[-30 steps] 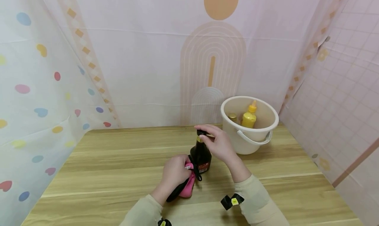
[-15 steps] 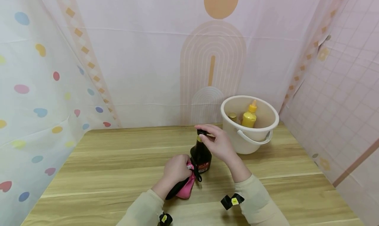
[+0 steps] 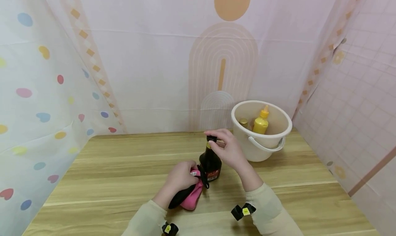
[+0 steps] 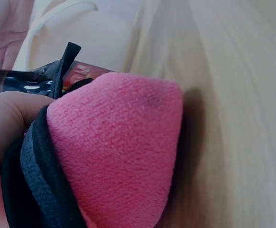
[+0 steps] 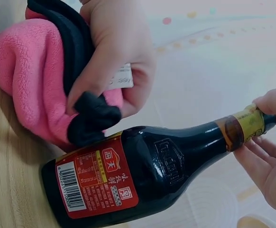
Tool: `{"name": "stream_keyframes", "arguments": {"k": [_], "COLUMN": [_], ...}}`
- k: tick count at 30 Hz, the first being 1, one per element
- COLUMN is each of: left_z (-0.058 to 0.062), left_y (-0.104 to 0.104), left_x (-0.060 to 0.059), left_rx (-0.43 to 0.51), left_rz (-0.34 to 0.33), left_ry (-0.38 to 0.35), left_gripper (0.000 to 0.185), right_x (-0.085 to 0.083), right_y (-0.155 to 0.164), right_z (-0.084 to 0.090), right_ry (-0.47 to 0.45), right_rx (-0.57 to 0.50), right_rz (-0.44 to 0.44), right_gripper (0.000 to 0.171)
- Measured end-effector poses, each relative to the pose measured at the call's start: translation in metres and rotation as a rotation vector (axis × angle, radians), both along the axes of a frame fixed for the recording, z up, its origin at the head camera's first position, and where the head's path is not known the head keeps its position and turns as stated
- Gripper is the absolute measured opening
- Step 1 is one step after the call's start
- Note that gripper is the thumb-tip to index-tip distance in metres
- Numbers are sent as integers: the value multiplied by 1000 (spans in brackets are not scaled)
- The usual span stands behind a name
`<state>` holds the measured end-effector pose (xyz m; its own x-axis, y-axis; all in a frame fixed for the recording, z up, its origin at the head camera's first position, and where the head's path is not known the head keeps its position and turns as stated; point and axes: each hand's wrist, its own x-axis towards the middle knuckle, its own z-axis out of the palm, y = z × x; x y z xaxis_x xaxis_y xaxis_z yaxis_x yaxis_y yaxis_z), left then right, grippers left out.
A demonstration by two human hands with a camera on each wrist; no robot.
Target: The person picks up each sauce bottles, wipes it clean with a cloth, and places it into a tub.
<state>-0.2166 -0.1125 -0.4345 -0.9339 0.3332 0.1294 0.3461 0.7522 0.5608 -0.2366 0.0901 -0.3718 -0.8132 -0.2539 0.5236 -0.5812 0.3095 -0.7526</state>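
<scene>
A dark glass sauce bottle (image 3: 210,164) with a red label stands upright on the wooden table. My right hand (image 3: 228,148) pinches its neck just under the black cap, as the right wrist view also shows. Bunched in my left hand (image 3: 180,176) is a pink cleaning cloth (image 4: 119,142) with black edging and a black loop (image 5: 94,116). A white tag (image 5: 121,77) sticks out beside the left fingers. The cloth lies against the lower left side of the bottle, and its loose end hangs down toward the table.
A cream bucket (image 3: 255,150) with a white handle stands at the back right, close behind the right hand. Inside it are a yellow squeeze bottle (image 3: 260,124) and a jar with a gold lid (image 3: 243,121). Patterned curtains enclose the table (image 3: 123,167) on three sides.
My left hand and the cloth have shifted slightly to the left and toward me, with the cloth's loose end following. The right hand and the bottle stay where they were.
</scene>
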Motion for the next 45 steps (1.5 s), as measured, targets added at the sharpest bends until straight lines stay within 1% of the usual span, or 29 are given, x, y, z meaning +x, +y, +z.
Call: {"name": "stream_keyframes", "arguments": {"k": [3, 6, 9, 12, 16, 22, 25, 28, 31, 37, 40, 45], "left_z": [4, 9, 15, 22, 32, 45, 49, 54, 59, 70, 74, 80], "left_y": [-4, -9, -14, -18, -21, -22, -21, -22, -21, -20, -18, -17], "left_x": [2, 3, 5, 6, 8, 10, 11, 12, 13, 14, 14, 14], "left_rx": [30, 62, 107, 140, 157, 176, 183, 197, 219, 236, 245, 254], "left_rz": [1, 20, 43, 67, 89, 97, 100, 101, 100, 95, 89, 78], "left_ry": [11, 23, 43, 66, 80, 99, 110, 118, 137, 191, 206, 218], "left_gripper": [19, 18, 19, 19, 19, 18, 18, 18, 18, 17, 16, 16], "right_x": [-1, -3, -6, -7, -8, -11, -11, -10, -6, -2, -2, -3], "right_y": [1, 2, 3, 4, 6, 7, 7, 6, 3, -2, -2, 4], "right_z": [0, 0, -1, 0, 1, 2, 1, 0, 0, -3, -2, -1], "right_ry": [24, 33, 21, -10, -53, -75, -83, -85, -62, 57, 85, 72], "right_rx": [-26, -43, -33, -27, -38, -41, -49, -57, -47, -40, -38, -15], "right_rz": [-3, -1, -2, 7, 40, 88, 90, 72, 37, -56, -55, -6], "right_gripper": [32, 37, 37, 34, 34, 33, 33, 35, 37, 37, 35, 37]}}
